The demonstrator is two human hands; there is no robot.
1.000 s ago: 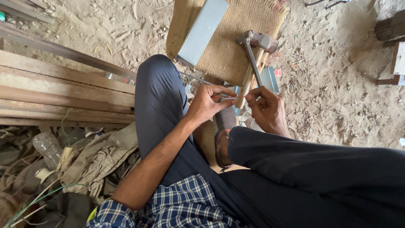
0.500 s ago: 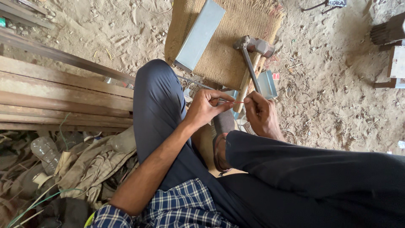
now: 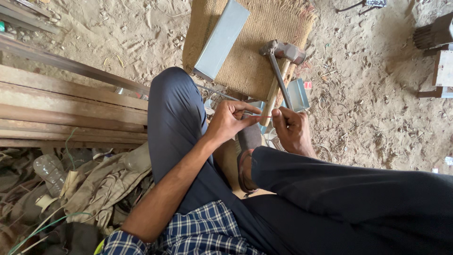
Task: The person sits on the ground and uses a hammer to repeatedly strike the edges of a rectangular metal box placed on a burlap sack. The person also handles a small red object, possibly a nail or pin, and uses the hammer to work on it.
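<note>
Seated on sandy ground (image 3: 377,123) with knees drawn up in dark trousers; both hands meeting near picture centre, just above the raised legs. Left hand (image 3: 229,122) pinching one end of a thin red stick-like piece (image 3: 264,116) between thumb and forefinger, fingers (image 3: 249,109) closed tight on it; right hand (image 3: 290,127) at three o'clock of the left, curled nearly closed, holding the other end of that same thin red piece, so the piece is spanning the small gap between the two hands; what the piece is made of cannot be told.

Lying at twelve o'clock of the hands: a steel-headed hammer with pale wooden handle (image 3: 278,75), head resting on a coarse brown woven mat (image 3: 255,52), handle end passing just behind the hands; crossing over it, a slim grey metal rod (image 3: 279,80). On the mat at eleven o'clock, a long flat grey sheet-metal channel (image 3: 222,38); at one o'clock of the right hand, a small folded grey metal box (image 3: 297,94). Stacked at nine o'clock, weathered wooden planks (image 3: 66,108); at seven o'clock, crumpled tan cloth (image 3: 104,179) and a clear plastic bottle (image 3: 49,172).
</note>
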